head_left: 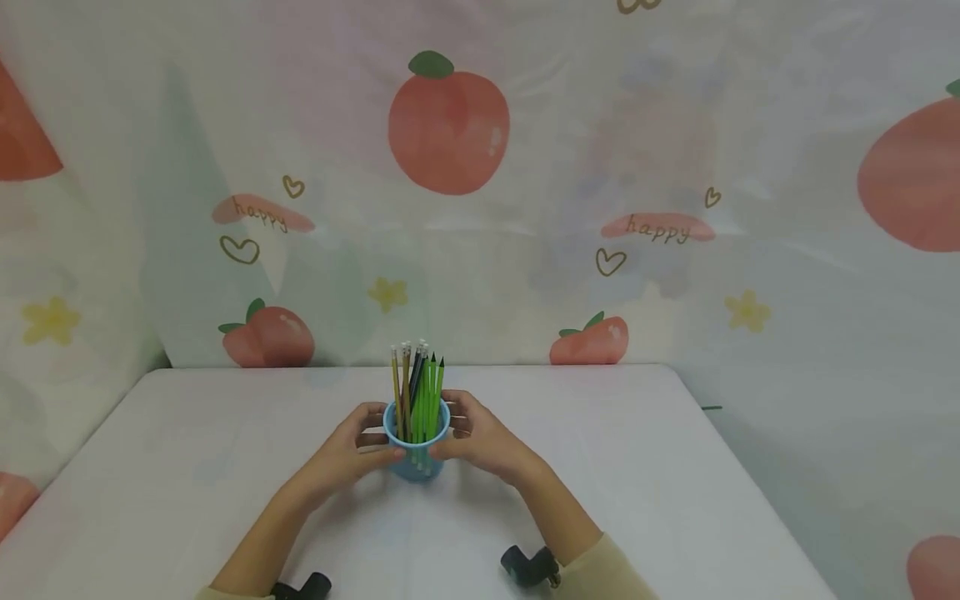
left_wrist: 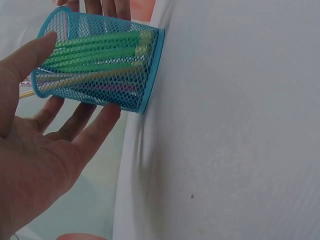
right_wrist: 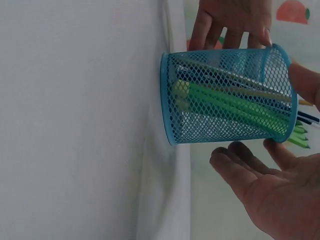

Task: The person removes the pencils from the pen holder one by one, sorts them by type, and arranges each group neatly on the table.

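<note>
A blue mesh pencil cup [head_left: 417,467] stands upright near the middle of the white table, with several pencils [head_left: 423,392] in it, green, yellowish and dark ones. My left hand [head_left: 341,454] holds the cup from the left, its thumb on the near side by the rim and its fingers around the far side. From the right, my right hand [head_left: 487,442] holds it with the thumb near the rim. In the right wrist view, some right fingers [right_wrist: 240,170] look slightly apart from the mesh. Left fingertips [left_wrist: 113,111] meet the mesh in the left wrist view.
A white cloth-like surface covers the table [head_left: 187,467]. Behind it hangs a backdrop [head_left: 510,283] printed with peaches, hearts and stars. Black wrist devices [head_left: 528,567] sit by both forearms, near the table's front.
</note>
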The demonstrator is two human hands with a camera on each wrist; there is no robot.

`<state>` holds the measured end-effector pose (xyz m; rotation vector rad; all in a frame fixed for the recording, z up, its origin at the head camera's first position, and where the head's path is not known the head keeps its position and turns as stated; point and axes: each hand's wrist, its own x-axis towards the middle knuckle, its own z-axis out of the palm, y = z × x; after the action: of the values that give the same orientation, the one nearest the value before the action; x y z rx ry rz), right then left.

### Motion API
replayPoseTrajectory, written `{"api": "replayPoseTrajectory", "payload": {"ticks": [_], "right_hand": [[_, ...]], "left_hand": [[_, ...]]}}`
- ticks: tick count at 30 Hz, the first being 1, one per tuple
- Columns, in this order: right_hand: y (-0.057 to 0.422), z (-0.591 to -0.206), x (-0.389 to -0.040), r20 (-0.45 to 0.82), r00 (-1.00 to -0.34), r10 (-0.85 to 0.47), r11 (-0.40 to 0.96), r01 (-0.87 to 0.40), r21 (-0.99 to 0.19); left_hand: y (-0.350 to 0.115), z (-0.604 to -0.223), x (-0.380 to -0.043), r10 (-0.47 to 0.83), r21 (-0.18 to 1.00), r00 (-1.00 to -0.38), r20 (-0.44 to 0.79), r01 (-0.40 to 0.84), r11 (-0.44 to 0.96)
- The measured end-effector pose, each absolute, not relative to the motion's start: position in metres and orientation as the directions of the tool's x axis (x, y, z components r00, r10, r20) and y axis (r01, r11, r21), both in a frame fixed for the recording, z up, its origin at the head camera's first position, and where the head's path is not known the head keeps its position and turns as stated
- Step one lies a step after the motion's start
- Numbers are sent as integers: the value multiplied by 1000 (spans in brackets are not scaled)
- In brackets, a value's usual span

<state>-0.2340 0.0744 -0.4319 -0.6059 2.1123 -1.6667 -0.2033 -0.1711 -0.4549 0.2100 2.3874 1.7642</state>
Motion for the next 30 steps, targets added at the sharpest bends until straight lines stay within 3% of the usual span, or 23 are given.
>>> {"api": "replayPoseTrajectory", "payload": {"ticks": [16, 30], "right_hand": [[106, -425, -246, -95, -756, -648, 251, -94, -963], [124, -417, -245, -147, -740, -656, 340, -115, -934]], "left_hand": [[-149, -453, -196, 227, 958, -973, -49, 19, 288], [-136, -456, -190, 290, 966, -956, -37, 40, 255]]}}
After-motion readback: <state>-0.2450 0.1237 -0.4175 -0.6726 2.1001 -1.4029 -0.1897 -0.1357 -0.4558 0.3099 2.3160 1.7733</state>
